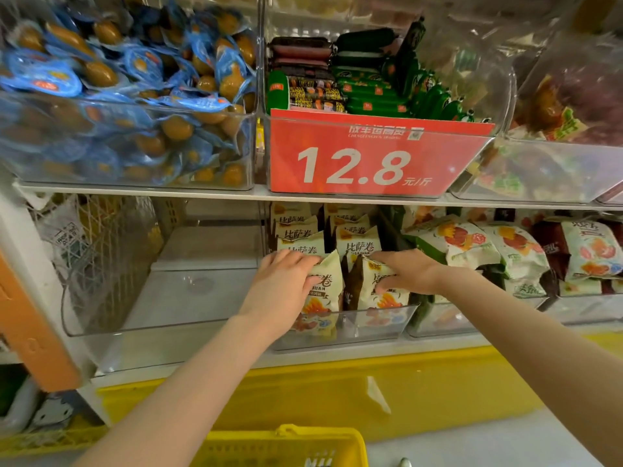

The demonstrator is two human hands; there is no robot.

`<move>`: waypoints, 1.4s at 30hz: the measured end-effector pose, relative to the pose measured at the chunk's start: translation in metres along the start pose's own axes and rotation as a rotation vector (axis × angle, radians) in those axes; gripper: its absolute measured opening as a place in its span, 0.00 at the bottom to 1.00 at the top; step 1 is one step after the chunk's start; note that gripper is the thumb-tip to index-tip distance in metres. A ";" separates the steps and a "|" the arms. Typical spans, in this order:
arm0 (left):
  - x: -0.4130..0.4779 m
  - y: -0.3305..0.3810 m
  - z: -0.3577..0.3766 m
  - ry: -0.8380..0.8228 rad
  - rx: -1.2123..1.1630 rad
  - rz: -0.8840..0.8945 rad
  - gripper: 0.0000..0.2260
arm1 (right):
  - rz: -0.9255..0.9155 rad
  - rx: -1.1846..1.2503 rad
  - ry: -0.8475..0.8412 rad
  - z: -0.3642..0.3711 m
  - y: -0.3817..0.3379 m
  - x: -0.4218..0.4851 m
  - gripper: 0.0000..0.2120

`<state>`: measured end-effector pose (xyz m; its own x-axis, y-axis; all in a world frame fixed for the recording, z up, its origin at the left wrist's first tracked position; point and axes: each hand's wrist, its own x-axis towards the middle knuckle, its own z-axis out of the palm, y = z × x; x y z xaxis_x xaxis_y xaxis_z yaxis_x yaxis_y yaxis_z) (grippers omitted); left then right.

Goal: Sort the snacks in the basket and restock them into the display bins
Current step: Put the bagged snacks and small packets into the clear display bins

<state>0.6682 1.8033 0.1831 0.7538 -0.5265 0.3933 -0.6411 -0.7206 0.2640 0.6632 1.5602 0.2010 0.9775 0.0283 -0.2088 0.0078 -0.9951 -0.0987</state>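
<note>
Snack packets (359, 246) stand in two rows in the clear middle bin (381, 326) on the lower shelf (337, 360), as the head view has it. Just left of it sits another clear bin (168, 298). To the right is a bin of white-and-green fruit-print bags (472, 244). Above, a red price card (364, 156) reading 12.8 fronts a bin of green and dark sausages (364, 85), next to blue packs of brown eggs (118, 79). A yellow basket (286, 446) shows at the bottom edge. Both forearms reach in over the middle bin's front wall. The left hand (286, 278) has its fingers (303, 261) curled over the top of the front left packet (325, 298). The right hand (408, 271) pinches the front right packet (371, 294), thumb underneath. The packets are cream and brown and stand upright, with an orange roll printed low on the front.
</note>
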 end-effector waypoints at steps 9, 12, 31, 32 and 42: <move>-0.048 0.029 0.037 -0.060 -0.058 0.137 0.15 | -0.060 -0.053 0.240 0.006 -0.014 -0.024 0.33; -0.049 0.029 0.053 -0.065 -0.007 0.045 0.18 | -0.069 -0.064 0.290 0.012 -0.018 -0.023 0.32; -0.066 0.002 0.016 0.239 -0.056 -0.052 0.10 | -0.163 0.158 0.458 0.018 -0.050 -0.027 0.32; -0.068 -0.008 0.012 0.264 -0.004 -0.110 0.11 | -0.218 0.154 0.494 0.016 -0.063 -0.027 0.31; -0.086 -0.054 0.013 0.031 0.119 -0.314 0.17 | -0.198 -0.143 0.324 0.002 -0.119 0.017 0.24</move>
<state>0.6401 1.8811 0.1234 0.9057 -0.2580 0.3365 -0.3559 -0.8939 0.2724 0.6790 1.6791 0.2073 0.9698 0.2118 0.1206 0.2091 -0.9773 0.0344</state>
